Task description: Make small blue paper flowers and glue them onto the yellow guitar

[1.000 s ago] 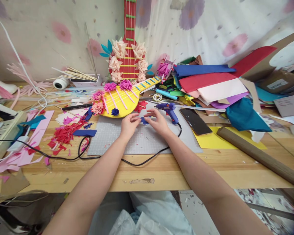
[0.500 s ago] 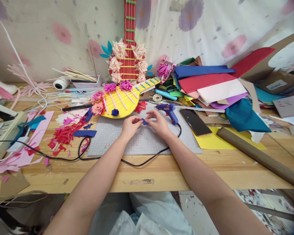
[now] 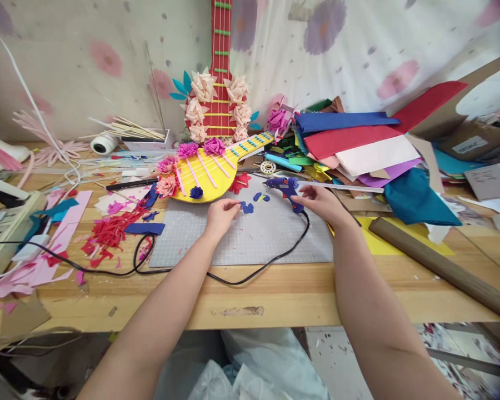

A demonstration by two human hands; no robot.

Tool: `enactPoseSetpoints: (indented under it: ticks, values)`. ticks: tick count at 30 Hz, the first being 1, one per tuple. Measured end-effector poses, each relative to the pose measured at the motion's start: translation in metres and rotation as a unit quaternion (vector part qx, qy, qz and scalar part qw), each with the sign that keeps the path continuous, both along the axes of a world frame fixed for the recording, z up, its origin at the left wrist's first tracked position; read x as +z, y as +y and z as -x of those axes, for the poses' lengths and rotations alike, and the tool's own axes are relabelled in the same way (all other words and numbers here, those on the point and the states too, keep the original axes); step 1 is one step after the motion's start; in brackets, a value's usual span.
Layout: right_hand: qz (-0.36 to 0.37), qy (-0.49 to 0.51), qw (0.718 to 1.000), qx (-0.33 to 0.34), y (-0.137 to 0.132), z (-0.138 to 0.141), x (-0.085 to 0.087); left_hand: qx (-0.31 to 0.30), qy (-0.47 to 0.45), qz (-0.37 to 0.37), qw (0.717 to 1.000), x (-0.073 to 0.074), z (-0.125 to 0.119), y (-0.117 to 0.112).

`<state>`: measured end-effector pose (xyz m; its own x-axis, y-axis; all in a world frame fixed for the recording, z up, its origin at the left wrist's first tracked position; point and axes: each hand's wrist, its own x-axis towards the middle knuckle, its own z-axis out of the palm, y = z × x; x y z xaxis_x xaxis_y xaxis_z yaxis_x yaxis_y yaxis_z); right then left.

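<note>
My left hand (image 3: 220,214) rests on the grey cutting mat (image 3: 250,239), its fingertips pinched on the edge of a small blue paper piece (image 3: 246,208). Two more blue scraps (image 3: 260,196) lie just beyond it. My right hand (image 3: 324,201) is out to the right, its thumb and fingers closed on the handle of the blue glue gun (image 3: 286,186), which lies on the mat. The gun's black cord (image 3: 250,271) loops across the mat's front edge.
A yellow paper guitar (image 3: 208,169) with paper flowers lies behind the mat, and a red one (image 3: 217,83) leans on the wall. Stacked coloured sheets (image 3: 358,144) fill the right. A wooden stick (image 3: 441,266) and red scraps (image 3: 112,228) also lie on the wooden table (image 3: 275,294).
My right hand let go of the blue piece and moved right to the glue gun, uncovering two blue scraps. My left hand stays at the blue piece.
</note>
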<state>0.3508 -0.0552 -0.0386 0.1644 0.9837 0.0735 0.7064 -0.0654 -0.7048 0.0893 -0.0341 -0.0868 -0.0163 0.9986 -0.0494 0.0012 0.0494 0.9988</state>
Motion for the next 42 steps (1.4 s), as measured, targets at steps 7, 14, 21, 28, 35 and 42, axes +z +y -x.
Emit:
enactPoseSetpoints:
  ticks: [7,14,21,28,35,42]
  values:
    - [-0.001,-0.033,0.996,-0.078,0.028,0.032,-0.032,0.015,0.006,0.016,1.000,0.001,-0.001,0.000]
    - [-0.051,0.189,0.980,-0.024,0.009,0.040,-0.017,0.029,-0.008,0.027,0.999,0.004,-0.002,0.000]
    - [0.055,0.132,0.987,0.079,-0.013,0.057,0.004,0.036,-0.017,0.035,0.999,0.005,-0.002,-0.003]
    - [0.061,0.097,0.989,0.098,-0.010,0.055,-0.001,0.037,-0.016,0.026,0.999,0.002,-0.001,-0.002]
    - [0.050,0.083,0.989,0.116,-0.011,0.055,0.001,0.039,-0.010,0.030,0.999,0.005,-0.001,-0.003]
    - [0.069,0.061,0.990,0.105,-0.011,0.055,0.001,0.037,-0.008,0.034,0.999,0.007,-0.002,-0.004]
